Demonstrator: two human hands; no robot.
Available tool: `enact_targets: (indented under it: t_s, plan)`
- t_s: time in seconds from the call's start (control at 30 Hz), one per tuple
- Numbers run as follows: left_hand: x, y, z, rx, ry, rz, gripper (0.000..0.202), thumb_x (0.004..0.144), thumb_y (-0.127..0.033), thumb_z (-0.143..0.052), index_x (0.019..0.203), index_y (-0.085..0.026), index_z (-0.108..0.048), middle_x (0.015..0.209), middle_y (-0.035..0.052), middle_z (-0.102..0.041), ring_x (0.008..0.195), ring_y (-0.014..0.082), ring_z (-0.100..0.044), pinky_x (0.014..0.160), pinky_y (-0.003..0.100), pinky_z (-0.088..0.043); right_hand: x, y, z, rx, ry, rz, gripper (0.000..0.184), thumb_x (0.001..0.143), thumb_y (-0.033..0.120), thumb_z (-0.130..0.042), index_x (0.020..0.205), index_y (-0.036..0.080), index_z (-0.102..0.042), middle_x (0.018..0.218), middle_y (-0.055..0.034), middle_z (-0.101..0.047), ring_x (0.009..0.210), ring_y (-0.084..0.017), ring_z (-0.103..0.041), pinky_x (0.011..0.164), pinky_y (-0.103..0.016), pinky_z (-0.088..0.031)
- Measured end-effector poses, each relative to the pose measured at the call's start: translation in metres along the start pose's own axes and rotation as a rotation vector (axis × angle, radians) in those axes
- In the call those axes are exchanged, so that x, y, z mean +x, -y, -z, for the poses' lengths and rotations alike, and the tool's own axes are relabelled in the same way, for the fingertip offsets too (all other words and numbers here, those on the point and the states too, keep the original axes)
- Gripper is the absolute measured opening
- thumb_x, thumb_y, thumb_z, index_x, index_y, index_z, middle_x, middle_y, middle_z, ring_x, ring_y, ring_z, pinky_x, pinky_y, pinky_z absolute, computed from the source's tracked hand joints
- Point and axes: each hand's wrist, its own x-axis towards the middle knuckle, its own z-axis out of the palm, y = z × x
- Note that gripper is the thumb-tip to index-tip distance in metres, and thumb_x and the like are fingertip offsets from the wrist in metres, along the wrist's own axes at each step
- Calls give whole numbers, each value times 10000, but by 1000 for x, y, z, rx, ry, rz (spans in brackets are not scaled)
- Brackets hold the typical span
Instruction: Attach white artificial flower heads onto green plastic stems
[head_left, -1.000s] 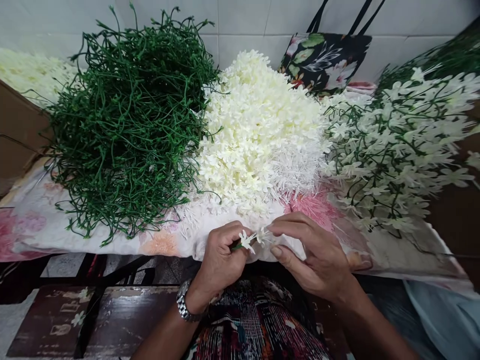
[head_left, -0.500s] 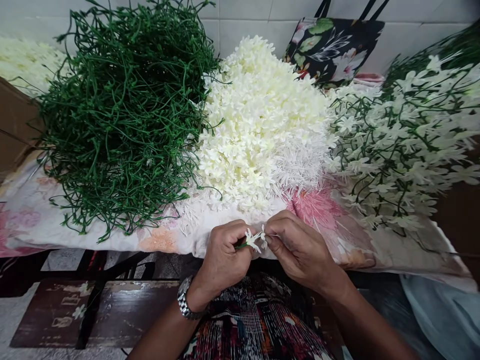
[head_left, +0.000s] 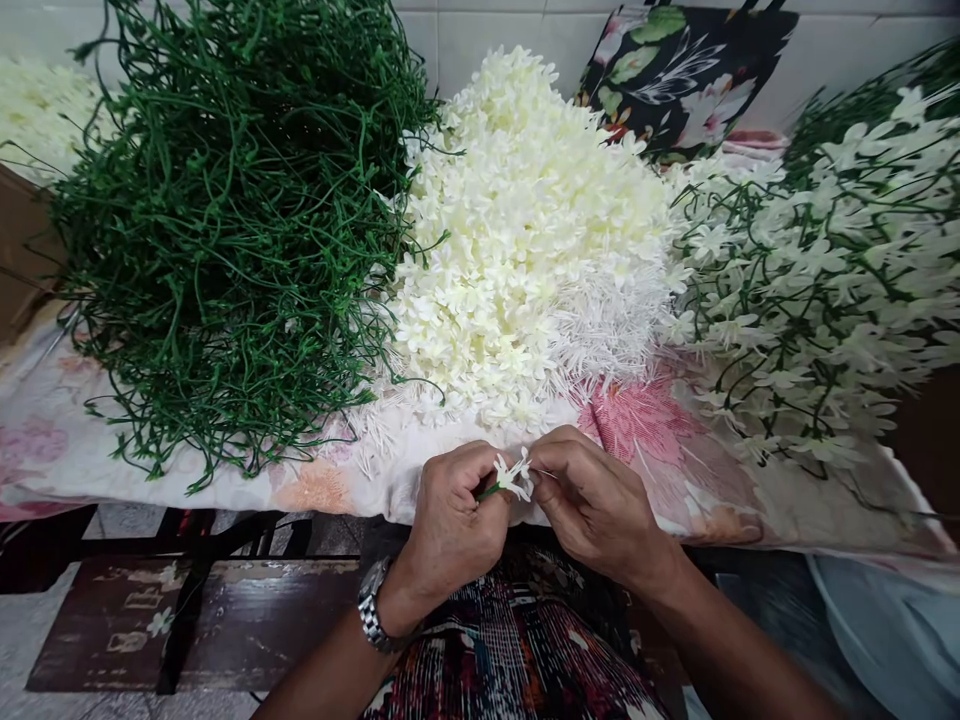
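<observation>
My left hand (head_left: 454,520), with a metal watch at the wrist, is closed around a short green stem (head_left: 487,491) at the near edge of the cloth. A small white artificial flower (head_left: 514,476) sits at the stem's tip. My right hand (head_left: 596,500) pinches that flower from the right, fingers pressed together. Both hands meet just in front of a big heap of loose white flowers (head_left: 525,230). A tangled pile of bare green stems (head_left: 232,220) lies to the left of the heap.
Finished sprigs with white flowers on green stems (head_left: 817,270) are piled at the right. A floral cloth (head_left: 315,485) covers the work surface. A dark floral bag (head_left: 686,70) leans on the tiled wall. A cardboard box (head_left: 22,250) stands at the far left.
The two hands have drawn closer, pushing the white flower along the stem tip. The view has tilted down slightly, so the piles sit higher in the frame.
</observation>
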Motion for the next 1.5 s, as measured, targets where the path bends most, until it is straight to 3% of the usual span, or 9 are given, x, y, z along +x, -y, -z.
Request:
enact_targets:
  t_s: [0.33,0.47,0.6,0.77,1.3,1.5]
  plan:
    - [0,1,1,13,1,-9,159,610,-61,-398,520,-165,-477,493,-33,-436,484,97,-397,465,209,-315,0,-2,-2,18,6,31,165,812,40,-458,866,191,-498,700,-22,-546,638,-129,-524,535,-243,-452]
    - [0,-2,3,-92,-3,-4,165,635,-60,-413,558,-166,-513,517,-36,-468,494,93,-428,472,193,-351,2,2,4,56,-2,13,146,817,58,-473,869,187,-516,709,-19,-556,646,-122,-534,553,-238,-458]
    - [-2,-4,4,-120,-107,-102,175,644,-62,-422,579,-166,-548,531,-30,-499,500,94,-456,464,184,-364,2,7,15,83,6,-100,93,822,158,-526,907,193,-535,753,-22,-571,684,-136,-554,584,-258,-471]
    - [-7,-1,1,-5,-215,-275,215,643,-34,-436,663,-167,-603,539,-33,-498,489,92,-452,447,186,-344,3,15,20,59,-12,-71,95,809,138,-522,884,191,-545,736,-18,-566,681,-141,-543,587,-263,-461]
    - [-11,7,-4,155,-180,-393,250,694,-22,-428,739,-147,-641,562,7,-532,508,117,-477,474,217,-370,0,13,10,35,10,-32,133,811,53,-461,804,182,-495,694,-11,-526,633,-116,-522,552,-230,-442]
    - [-10,9,-4,163,-183,-352,227,649,2,-396,641,-158,-556,535,-19,-439,497,107,-418,461,215,-330,1,8,2,5,-11,18,137,831,58,-437,818,187,-481,682,-8,-512,622,-117,-509,538,-226,-425]
